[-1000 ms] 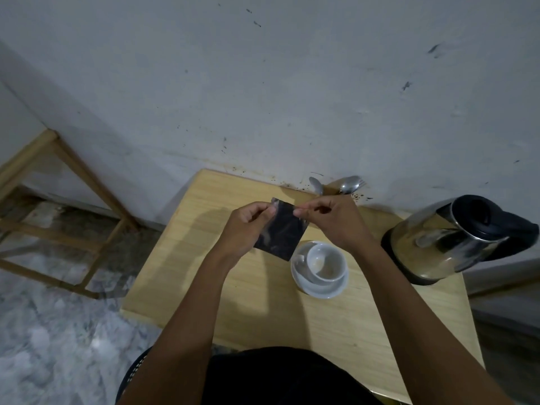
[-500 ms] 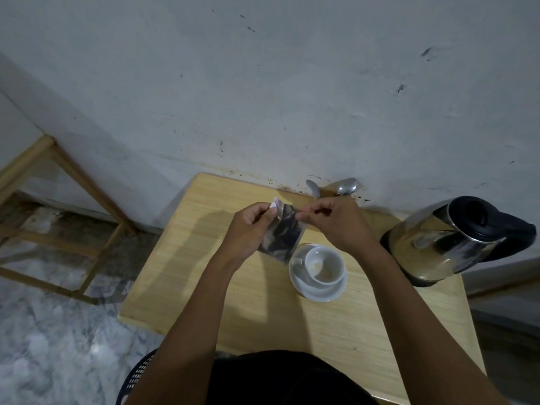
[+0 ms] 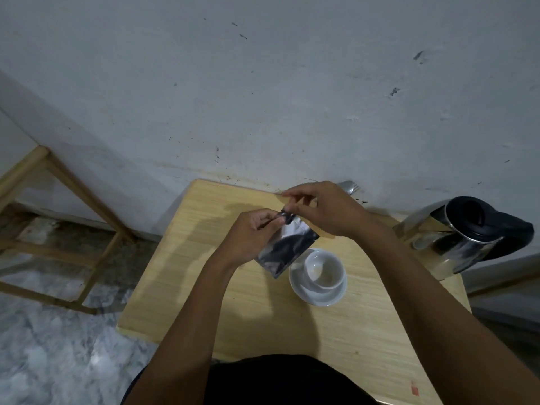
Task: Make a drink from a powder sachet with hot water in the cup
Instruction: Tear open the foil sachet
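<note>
A dark, shiny foil sachet (image 3: 287,244) hangs above the wooden table (image 3: 187,258), just left of the white cup (image 3: 324,268) on its white saucer (image 3: 309,295). My left hand (image 3: 252,233) pinches the sachet's top left corner. My right hand (image 3: 324,207) pinches the top edge beside it, with the top looking partly torn there. The cup looks empty apart from a faint pale residue. A steel kettle (image 3: 455,235) with a black lid and handle stands at the table's right edge.
Metal cutlery (image 3: 349,186) lies at the back of the table against the white wall, partly hidden by my right hand. A wooden frame (image 3: 58,182) stands on the marble floor to the left. My dark clothing fills the bottom middle.
My right hand has pulled up and back at the sachet's top edge while the left kept its grip. The sachet has tilted and now shows a silvery side.
</note>
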{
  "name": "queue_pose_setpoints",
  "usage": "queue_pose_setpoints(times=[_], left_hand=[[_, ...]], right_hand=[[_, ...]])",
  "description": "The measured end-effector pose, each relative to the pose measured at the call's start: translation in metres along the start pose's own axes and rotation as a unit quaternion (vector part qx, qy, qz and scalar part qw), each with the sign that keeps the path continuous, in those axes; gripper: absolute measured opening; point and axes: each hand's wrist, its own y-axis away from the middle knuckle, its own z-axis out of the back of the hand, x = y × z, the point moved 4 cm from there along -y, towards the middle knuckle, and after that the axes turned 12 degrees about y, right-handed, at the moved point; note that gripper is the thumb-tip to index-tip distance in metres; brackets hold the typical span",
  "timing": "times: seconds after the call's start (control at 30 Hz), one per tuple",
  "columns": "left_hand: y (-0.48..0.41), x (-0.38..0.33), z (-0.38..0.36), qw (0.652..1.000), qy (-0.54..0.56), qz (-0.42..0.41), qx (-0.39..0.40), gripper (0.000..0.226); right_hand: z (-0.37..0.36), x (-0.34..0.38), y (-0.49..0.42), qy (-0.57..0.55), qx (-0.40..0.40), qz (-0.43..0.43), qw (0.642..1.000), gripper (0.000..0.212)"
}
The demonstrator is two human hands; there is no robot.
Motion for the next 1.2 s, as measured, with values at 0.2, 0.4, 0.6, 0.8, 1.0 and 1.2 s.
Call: queue_pose_setpoints(times=[0.2, 0.4, 0.6, 0.8, 1.0, 1.2], left_hand=[[0.008, -0.016, 0.002, 0.997, -0.063, -0.017, 0.034, 0.021], [0.010, -0.017, 0.002, 0.993, -0.111, -0.031, 0.032, 0.021], [0.005, -0.019, -0.002, 0.987, -0.148, -0.056, 0.003, 0.021], [0.003, -0.027, 0.005, 0.990, -0.118, -0.073, -0.028, 0.020], [0.004, -0.037, 0.011, 0.997, -0.019, -0.063, -0.044, 0.021], [0.007, -0.039, 0.010, 0.994, 0.075, -0.053, -0.063, 0.027]], right_hand=[[0.005, 0.007, -0.012, 0.091, 0.044, 0.035, 0.994, 0.013], [0.012, 0.017, -0.015, 0.176, 0.081, 0.079, 0.978, 0.018], [0.012, 0.022, -0.018, 0.238, 0.089, 0.098, 0.962, 0.018], [0.008, 0.025, -0.018, 0.222, 0.065, 0.131, 0.964, 0.017], [0.011, 0.034, -0.016, 0.158, -0.027, 0.186, 0.969, 0.015], [0.001, 0.037, -0.007, 0.227, -0.168, 0.303, 0.910, 0.017]])
